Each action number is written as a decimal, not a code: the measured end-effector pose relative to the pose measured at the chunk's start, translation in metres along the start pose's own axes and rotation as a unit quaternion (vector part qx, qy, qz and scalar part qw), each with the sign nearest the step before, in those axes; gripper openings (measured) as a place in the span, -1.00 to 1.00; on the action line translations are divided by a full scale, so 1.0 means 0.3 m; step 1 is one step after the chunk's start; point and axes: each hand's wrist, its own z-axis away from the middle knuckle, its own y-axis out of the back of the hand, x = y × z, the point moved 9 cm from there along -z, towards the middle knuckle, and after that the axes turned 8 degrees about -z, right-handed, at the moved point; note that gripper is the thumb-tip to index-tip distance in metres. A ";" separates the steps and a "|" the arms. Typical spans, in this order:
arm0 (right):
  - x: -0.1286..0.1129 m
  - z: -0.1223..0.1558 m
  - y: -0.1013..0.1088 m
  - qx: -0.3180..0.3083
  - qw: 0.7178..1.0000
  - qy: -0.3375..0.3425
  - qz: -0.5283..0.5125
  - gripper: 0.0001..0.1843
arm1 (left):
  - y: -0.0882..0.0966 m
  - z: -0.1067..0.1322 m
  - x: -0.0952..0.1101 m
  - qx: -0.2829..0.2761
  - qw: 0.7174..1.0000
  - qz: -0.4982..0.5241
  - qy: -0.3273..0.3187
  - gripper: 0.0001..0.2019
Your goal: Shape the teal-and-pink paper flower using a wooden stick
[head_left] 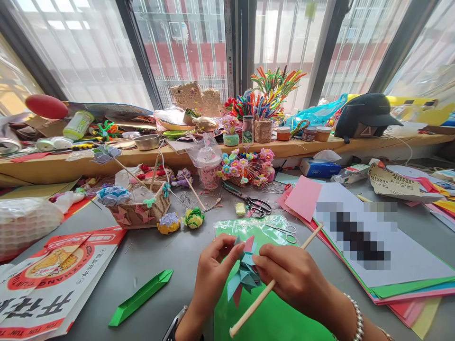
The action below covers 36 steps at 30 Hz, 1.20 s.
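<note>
A folded paper flower point(244, 274) in teal, light blue and red sits between my two hands at the bottom middle. My left hand point(213, 274) pinches its left side with fingers closed. My right hand point(291, 277) grips its right side together with a thin wooden stick point(313, 236) that runs diagonally from lower left to upper right. Both hands hover over a green paper sheet point(270, 319) lying on the grey table point(177, 258).
A folded green paper strip point(140, 297) lies left of my hands. Scissors point(254, 204) and small scissors point(286, 232) lie just beyond. A stack of coloured paper point(391, 279) fills the right. A basket with paper flowers point(138, 208), a plastic cup point(209, 166) and a cluttered sill point(213, 151) stand behind.
</note>
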 end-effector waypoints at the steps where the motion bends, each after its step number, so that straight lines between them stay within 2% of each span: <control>1: -0.001 0.000 -0.001 -0.003 1.000 0.000 0.001 -0.71 | 0.000 0.000 -0.001 0.002 1.000 0.001 0.003 -0.86; 6: -0.004 0.000 -0.002 -0.006 1.000 0.005 0.008 -0.70 | 0.007 0.001 -0.009 0.019 1.000 -0.001 0.018 -0.83; 11: -0.007 0.001 -0.001 -0.001 1.000 0.010 0.011 -0.71 | -0.010 -0.005 -0.018 -0.016 1.000 -0.003 0.023 -0.81; 17: -0.005 0.000 -0.007 -0.004 1.000 0.008 0.010 -0.71 | -0.003 0.000 -0.022 0.003 0.999 0.015 0.032 -0.85; 21: 0.028 0.002 -0.007 -0.004 0.998 -0.032 -0.046 -0.74 | -0.006 -0.006 -0.034 -0.021 0.999 0.027 0.035 -0.83; 24: 0.088 0.005 -0.011 -0.011 0.979 -0.113 -0.169 -0.83 | -0.011 -0.009 -0.065 -0.023 0.991 0.096 0.090 -0.78; 26: 0.129 0.010 -0.020 -0.012 0.951 -0.171 -0.256 -0.78 | -0.022 -0.006 -0.088 -0.019 0.977 0.160 0.140 -0.74; 29: 0.165 0.019 -0.039 -0.018 0.916 -0.227 -0.331 -0.71 | -0.034 0.000 -0.113 0.001 0.959 0.215 0.187 -0.68; 33: 0.163 0.027 -0.079 -0.061 0.900 -0.239 -0.360 -0.46 | -0.037 0.008 -0.135 0.022 0.952 0.222 0.208 -0.64; 36: 0.151 0.027 -0.087 -0.072 0.897 -0.228 -0.371 -0.29 | -0.048 0.011 -0.124 0.011 0.953 0.236 0.189 -0.66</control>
